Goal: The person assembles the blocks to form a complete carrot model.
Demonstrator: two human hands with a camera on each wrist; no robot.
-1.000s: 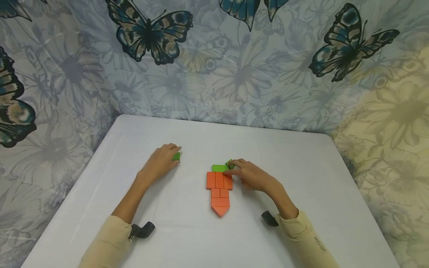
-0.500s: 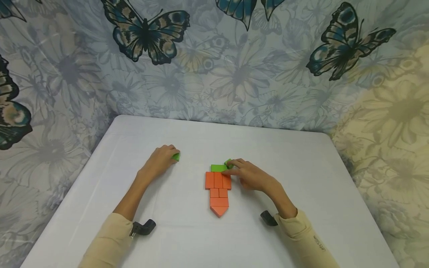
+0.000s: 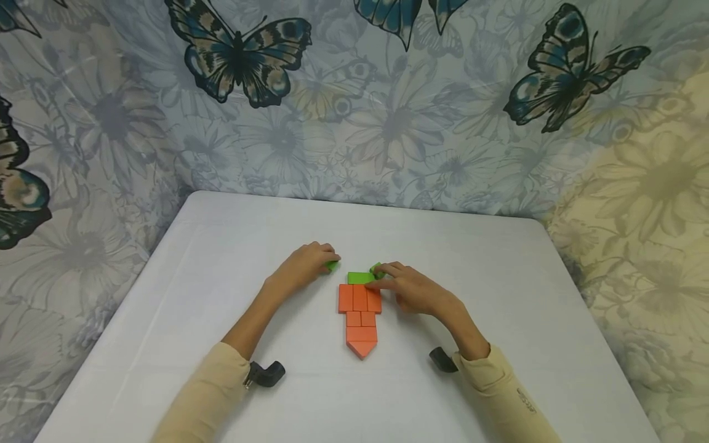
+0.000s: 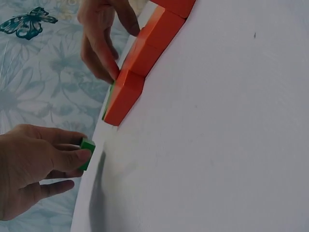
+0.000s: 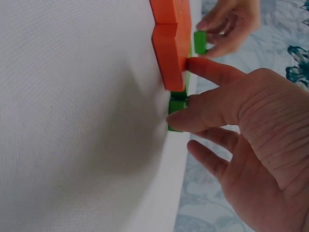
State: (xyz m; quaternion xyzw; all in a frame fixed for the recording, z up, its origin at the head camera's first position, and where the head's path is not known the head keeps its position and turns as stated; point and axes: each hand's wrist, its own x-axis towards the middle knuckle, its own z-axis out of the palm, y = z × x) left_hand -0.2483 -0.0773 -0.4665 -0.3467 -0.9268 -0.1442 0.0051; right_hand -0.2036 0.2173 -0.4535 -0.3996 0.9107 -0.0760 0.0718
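Note:
My left hand (image 3: 301, 266) pinches a small green block (image 4: 87, 153) between thumb and fingers, held up off the table to the left of the arrangement. Orange blocks (image 3: 360, 299) lie joined in a shape with a pointed near end. Along their far edge sits a green rectangular block (image 3: 359, 278). At its right end, my right hand (image 3: 418, 289) pinches another small green block (image 5: 177, 115) with the thumb on its near face. One right finger touches the top orange block, as the right wrist view shows. Fingers partly hide both small green blocks.
Everything lies on a white-covered table (image 3: 238, 215). Behind it hangs a floral wall covering (image 3: 399, 123) with butterflies. A dark wrist camera mount (image 3: 267, 374) sticks out from the left sleeve, and another mount (image 3: 443, 360) from the right.
My left hand has moved right with its green block, closer to the arrangement. The right hand keeps its place at the other small green block.

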